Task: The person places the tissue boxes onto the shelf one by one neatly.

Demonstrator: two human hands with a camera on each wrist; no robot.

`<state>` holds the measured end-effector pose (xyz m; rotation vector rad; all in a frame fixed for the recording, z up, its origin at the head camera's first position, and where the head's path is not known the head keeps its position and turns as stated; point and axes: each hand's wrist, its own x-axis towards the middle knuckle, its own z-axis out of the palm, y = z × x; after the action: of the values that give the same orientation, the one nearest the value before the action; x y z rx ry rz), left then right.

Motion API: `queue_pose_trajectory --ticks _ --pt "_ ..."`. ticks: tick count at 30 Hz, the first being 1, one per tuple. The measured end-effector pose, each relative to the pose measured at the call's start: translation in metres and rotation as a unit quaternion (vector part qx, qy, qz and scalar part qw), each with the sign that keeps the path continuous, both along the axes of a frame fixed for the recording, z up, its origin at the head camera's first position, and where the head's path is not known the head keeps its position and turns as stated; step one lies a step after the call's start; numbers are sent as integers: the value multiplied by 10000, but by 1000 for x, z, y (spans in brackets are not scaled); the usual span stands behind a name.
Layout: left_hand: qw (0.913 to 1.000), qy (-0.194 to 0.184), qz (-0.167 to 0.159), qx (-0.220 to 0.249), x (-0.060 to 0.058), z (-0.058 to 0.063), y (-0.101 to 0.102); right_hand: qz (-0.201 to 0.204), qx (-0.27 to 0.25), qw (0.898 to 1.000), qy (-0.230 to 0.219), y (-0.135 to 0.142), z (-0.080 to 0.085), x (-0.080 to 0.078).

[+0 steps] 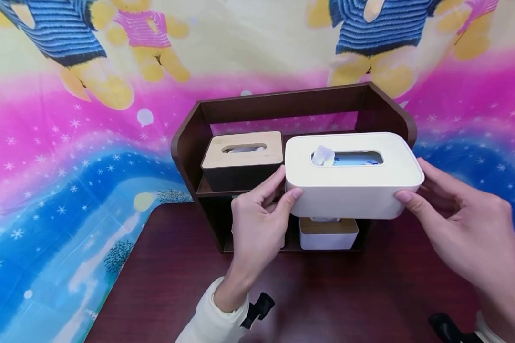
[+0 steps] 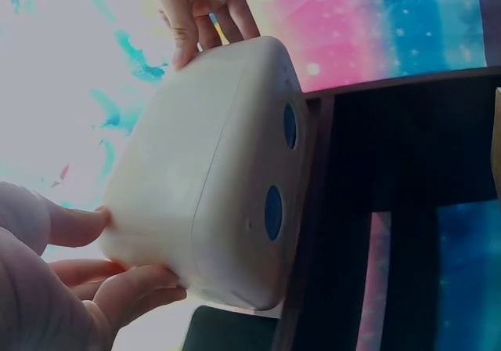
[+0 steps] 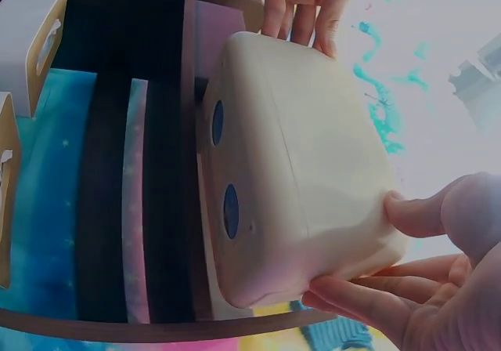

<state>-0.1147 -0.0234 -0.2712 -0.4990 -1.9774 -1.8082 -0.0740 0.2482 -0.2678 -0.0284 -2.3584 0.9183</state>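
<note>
A white tissue box [image 1: 347,202] with rounded corners is held level between both hands, in front of the right part of a dark brown shelf unit [image 1: 283,105]. My left hand [image 1: 257,219] grips its left end, thumb at the front and fingers around the side. At the opposite end my right hand [image 1: 468,224] holds it the same way. A tuft of tissue and a blue pack show through the slot in its lid. Both wrist views show the underside of the tissue box [image 2: 266,171] with two round holes. How the shelf surface lies behind it is hidden.
A black tissue box with a wooden lid [image 1: 242,176] stands on the upper shelf at left. Below is a white box with a wooden lid [image 1: 328,240]; another beside it is mostly hidden. The unit stands on a dark red table [image 1: 171,286] against a patterned cloth [image 1: 94,181].
</note>
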Motion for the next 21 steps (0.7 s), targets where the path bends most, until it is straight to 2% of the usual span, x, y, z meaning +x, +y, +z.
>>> queue_pose_trajectory --ticks 6,14,21 --pt "9996 35 238 -166 -14 -2 3 49 -185 9986 -485 -3 3 -18" --pt "9991 88 400 -131 -27 -3 -2 271 -372 9984 -322 -11 2 -35" --pt "9986 205 486 -78 -37 -4 3 171 -485 9986 -133 -17 1 -48"
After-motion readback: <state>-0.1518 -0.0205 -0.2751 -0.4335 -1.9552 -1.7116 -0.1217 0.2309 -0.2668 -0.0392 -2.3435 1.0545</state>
